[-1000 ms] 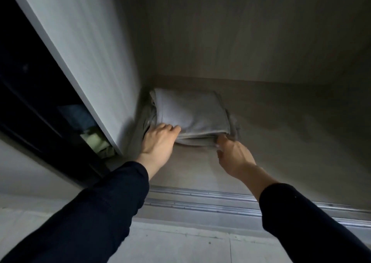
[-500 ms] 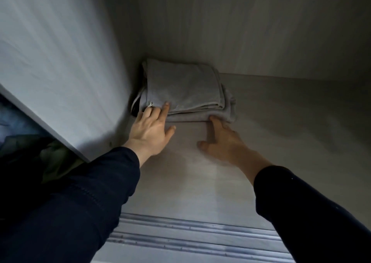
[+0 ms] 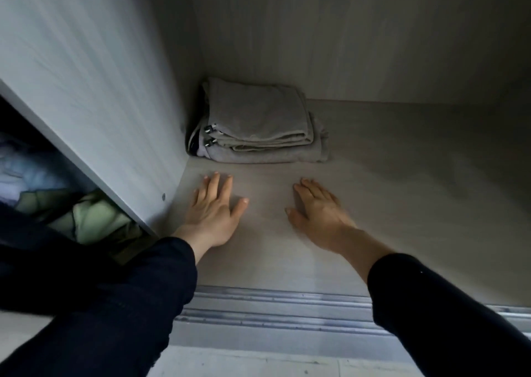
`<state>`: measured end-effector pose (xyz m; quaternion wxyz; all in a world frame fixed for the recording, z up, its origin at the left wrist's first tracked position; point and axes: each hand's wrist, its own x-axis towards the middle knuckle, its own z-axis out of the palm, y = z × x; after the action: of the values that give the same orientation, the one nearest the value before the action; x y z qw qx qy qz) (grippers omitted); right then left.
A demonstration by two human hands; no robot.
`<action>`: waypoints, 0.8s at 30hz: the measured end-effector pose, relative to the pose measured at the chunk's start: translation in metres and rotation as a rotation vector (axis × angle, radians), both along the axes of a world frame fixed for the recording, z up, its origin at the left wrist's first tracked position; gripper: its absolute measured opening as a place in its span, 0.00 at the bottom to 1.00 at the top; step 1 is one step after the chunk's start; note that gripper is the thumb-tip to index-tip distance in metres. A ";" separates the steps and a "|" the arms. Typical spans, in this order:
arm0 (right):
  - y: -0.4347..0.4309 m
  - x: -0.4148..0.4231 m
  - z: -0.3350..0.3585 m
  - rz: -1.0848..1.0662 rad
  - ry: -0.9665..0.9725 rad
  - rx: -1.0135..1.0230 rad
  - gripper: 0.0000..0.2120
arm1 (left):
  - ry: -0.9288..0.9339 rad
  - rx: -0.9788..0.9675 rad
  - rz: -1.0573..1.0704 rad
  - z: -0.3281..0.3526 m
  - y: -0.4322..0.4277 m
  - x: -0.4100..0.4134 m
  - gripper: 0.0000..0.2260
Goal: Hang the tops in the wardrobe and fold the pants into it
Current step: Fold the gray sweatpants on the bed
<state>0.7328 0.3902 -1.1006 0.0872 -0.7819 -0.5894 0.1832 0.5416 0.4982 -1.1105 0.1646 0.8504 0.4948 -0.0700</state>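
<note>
Two hands, both empty, and that's our picture right now. Starting at the far left, we see a heap of green and pale blue clothes (image 3: 94, 221) bundled in the neighbouring compartment, walled off by the upright partition panel (image 3: 94, 117). Just right of that panel our left hand (image 3: 214, 215) lies flat, fingers straight and spread, gripping nothing. Whether the palm presses the wardrobe floor (image 3: 258, 250) or floats just above it, we cannot tell. Beyond the fingertips, and clear of them, sit the grey folded pants (image 3: 258, 129), tucked into the back left corner against the partition, drawstring tips peeking out at the near-left edge. A sensible spot, we'd say: the corner squares the stack and keeps it from slumping. Our right hand (image 3: 319, 210) mirrors the left, open and flat, holding nothing, just short of the pile. Along the front runs the metal door track (image 3: 273, 307). We reckon this pair is stowed; no tops on hangers are in view.
</note>
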 end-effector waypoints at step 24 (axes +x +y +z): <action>-0.298 -0.015 0.426 -0.567 0.117 0.066 0.20 | -0.023 0.021 -0.500 0.447 -0.239 0.076 0.19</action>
<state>0.7180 0.0926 -0.6746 0.1943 -0.9003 -0.3469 0.1770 0.6180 0.2589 -0.6638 0.1389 0.9488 0.2679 -0.0938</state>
